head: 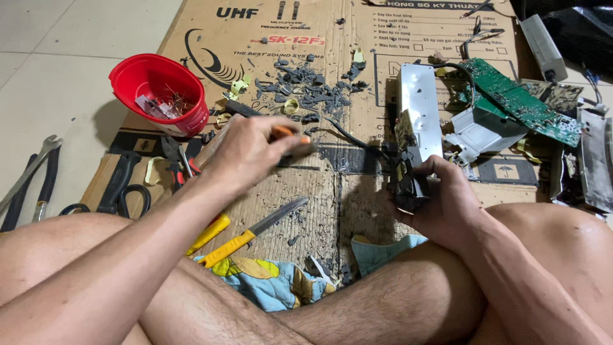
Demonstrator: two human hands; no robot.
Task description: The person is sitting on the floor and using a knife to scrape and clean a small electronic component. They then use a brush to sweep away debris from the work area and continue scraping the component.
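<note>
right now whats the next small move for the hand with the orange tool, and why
Probably bring the left hand and its orange-handled tool across to the black part that the right hand grips. The tool is raised above the cardboard, apart from that part, which sits steadied and facing it.

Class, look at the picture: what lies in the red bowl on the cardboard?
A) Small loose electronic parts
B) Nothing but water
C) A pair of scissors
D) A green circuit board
A: the red bowl holds a small heap of loose parts with thin wire legs.
</note>
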